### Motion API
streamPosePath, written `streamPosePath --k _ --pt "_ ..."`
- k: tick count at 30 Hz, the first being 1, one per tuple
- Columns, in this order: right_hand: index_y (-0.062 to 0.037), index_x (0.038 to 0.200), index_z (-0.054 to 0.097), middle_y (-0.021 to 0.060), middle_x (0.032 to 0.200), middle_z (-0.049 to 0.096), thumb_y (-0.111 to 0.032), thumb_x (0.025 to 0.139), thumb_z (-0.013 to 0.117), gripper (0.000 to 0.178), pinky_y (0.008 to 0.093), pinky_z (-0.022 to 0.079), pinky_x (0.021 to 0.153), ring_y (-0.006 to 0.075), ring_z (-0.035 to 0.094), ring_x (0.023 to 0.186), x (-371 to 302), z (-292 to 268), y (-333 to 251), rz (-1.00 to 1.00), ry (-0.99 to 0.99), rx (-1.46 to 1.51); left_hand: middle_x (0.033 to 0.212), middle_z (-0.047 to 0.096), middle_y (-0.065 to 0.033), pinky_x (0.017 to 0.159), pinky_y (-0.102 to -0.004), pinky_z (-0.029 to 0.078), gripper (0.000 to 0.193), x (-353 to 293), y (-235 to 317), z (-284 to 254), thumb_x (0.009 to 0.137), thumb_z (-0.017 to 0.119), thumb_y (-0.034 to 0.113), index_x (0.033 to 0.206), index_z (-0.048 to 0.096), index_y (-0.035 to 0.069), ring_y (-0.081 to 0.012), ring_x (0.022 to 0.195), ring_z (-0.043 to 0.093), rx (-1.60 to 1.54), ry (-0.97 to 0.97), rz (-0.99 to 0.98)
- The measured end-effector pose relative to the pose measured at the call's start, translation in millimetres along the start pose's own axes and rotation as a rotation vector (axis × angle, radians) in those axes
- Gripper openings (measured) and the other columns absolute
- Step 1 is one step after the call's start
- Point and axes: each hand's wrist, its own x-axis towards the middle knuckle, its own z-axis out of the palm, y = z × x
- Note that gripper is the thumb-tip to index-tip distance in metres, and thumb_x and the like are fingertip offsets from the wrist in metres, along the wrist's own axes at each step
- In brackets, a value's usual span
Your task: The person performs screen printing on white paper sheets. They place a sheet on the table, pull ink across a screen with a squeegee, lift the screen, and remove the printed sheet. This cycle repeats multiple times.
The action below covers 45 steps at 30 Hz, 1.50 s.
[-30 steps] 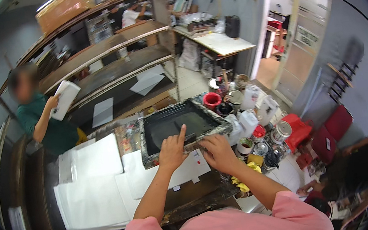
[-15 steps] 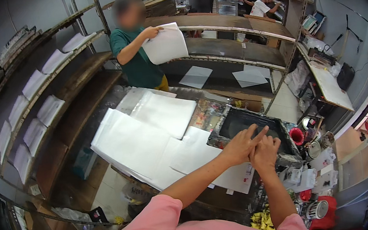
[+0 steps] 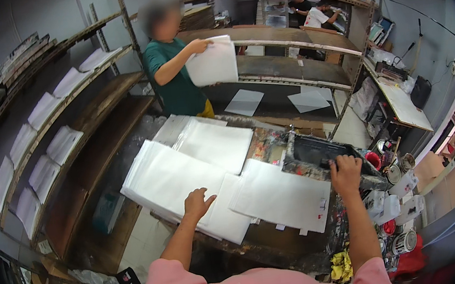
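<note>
Frame (image 3: 306,170): rectangular, dark, ink-crusted; right of centre. Right hand (image 3: 347,171): fingers bent at its near edge; grip cannot be told. Left hand (image 3: 196,203): fingers spread, unclenched, over flat, smooth white sheets (image 3: 178,176), left.

Here's the frame (image 3: 319,149), paint-crusted and dark inside, right at the right hand (image 3: 347,174)! A white sheet (image 3: 280,195) lies flat between the hands, and a white paper pile (image 3: 172,174) spreads out around the left hand (image 3: 197,205).
</note>
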Motion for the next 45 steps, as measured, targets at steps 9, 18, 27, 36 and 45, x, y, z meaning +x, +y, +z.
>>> streamPosePath --k 9,18,27,36,45 --pt "-0.0082 0.089 0.061 0.0104 0.086 0.06 -0.032 0.099 0.062 0.026 0.0471 0.04 0.086 0.0313 0.058 0.09 -3.9 17.2 2.1 -0.061 0.052 -0.102 0.132 0.059 -0.019 0.102 -0.0547 0.045 0.067 -100.3 -79.7 68.2 0.094 0.062 0.063 0.124 0.069 0.004 -0.0381 0.121 0.056 0.174 -0.107 -0.151" --pt "-0.0084 0.088 0.062 0.0079 0.082 0.059 -0.033 0.097 0.065 0.027 0.0436 0.039 0.083 0.0295 0.058 0.084 -2.1 10.1 -0.1 -0.05 0.065 -0.067 0.141 0.052 -0.0199 0.11 -0.0553 0.038 0.069 -92.2 -47.2 58.5 0.094 0.065 0.058 0.133 0.06 0.001 -0.0393 0.13 0.05 0.304 -0.169 -0.155" --pt "-0.0077 0.09 0.064 0.0069 0.083 0.06 -0.035 0.095 0.067 0.028 0.0439 0.039 0.084 0.0289 0.057 0.083 14.2 9.1 6.9 -0.031 0.002 -0.013 0.126 0.064 -0.0212 0.104 -0.0483 0.048 0.044 -64.7 151.7 128.7 0.085 0.079 0.034 0.114 0.07 0.001 -0.0382 0.122 0.059 -0.271 -0.272 0.67" --pt "-0.005 0.092 0.063 0.0108 0.085 0.058 -0.036 0.09 0.07 0.031 0.0466 0.039 0.089 0.0321 0.056 0.088 37.4 -5.4 8.6 0.0 -0.047 0.011 0.113 0.066 -0.0148 0.088 -0.0514 0.05 0.054 -66.2 231.3 192.9 0.089 0.072 0.049 0.119 0.068 0.005 -0.0352 0.1 0.065 -0.124 -0.515 0.656" --pt "-0.0053 0.087 0.062 0.0101 0.082 0.057 -0.034 0.088 0.073 0.031 0.0449 0.039 0.084 0.0316 0.056 0.084 38.5 -8.6 2.3 -0.005 -0.037 0.037 0.146 0.054 -0.0215 0.116 -0.0503 0.039 0.068 -72.3 171.9 162.4 0.093 0.068 0.057 0.136 0.063 0.005 -0.0388 0.141 0.047 -0.346 -0.458 0.692"
